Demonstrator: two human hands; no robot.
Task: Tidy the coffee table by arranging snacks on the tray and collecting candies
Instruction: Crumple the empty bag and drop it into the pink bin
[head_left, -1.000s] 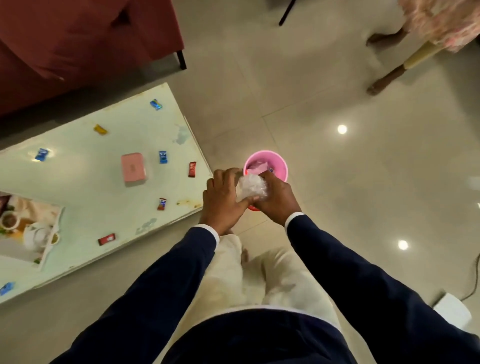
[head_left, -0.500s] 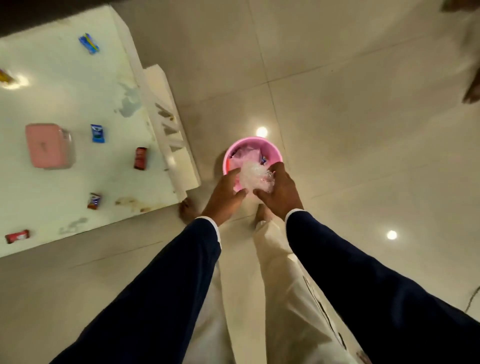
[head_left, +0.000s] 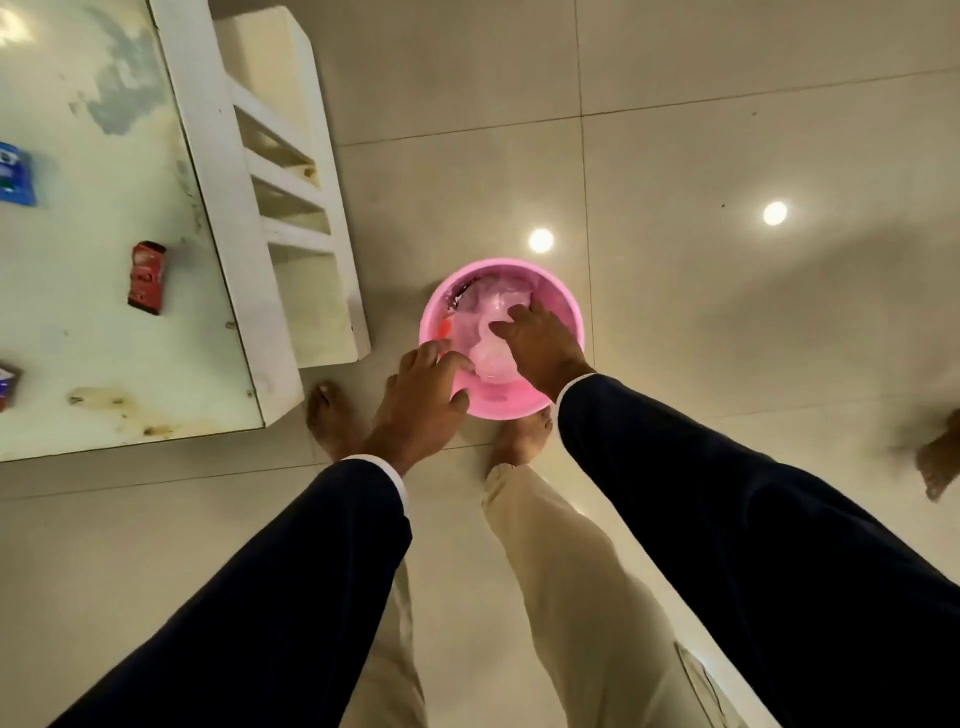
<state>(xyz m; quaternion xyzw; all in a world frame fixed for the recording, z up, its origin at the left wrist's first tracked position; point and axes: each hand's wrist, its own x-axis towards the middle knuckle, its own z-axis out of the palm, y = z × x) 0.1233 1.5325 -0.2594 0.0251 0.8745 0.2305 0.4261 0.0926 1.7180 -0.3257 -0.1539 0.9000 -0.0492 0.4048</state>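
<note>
So the crinkly clear plastic wrap (head_left: 491, 358) is sitting down inside the pink bucket (head_left: 563, 312), a round, smooth plastic one standing on the floor (head_left: 727, 364) just off the bench's near right corner. There's some more see-through plastic bunched up under it, plus a bit of red and something dark along the bucket's left inner wall, too small to make out.

The right hand (head_left: 540, 345) is reaching into the bucket, fingers spread loose and lying on the wrap, not clamped around anything I can see. The left hand (head_left: 421, 400) hangs over the bucket's near-left rim, fingers slack and apart, thumb at the rim, holding nothing. Both arms are in dark navy sleeves with a sliver of white cuff.

On the bench (head_left: 104, 338), a glossy pale top with stains and scuffs, I count three wrapped candies: a red candy (head_left: 147, 278) near the right edge, a blue candy (head_left: 15, 174) cut off at the left of the frame, and another candy (head_left: 8, 384) barely poking in lower down. The bench's right end has a white slatted side.

The floor is shiny beige tile with two round light reflections. Two bare feet stand by the bucket, cream trousers above them.
</note>
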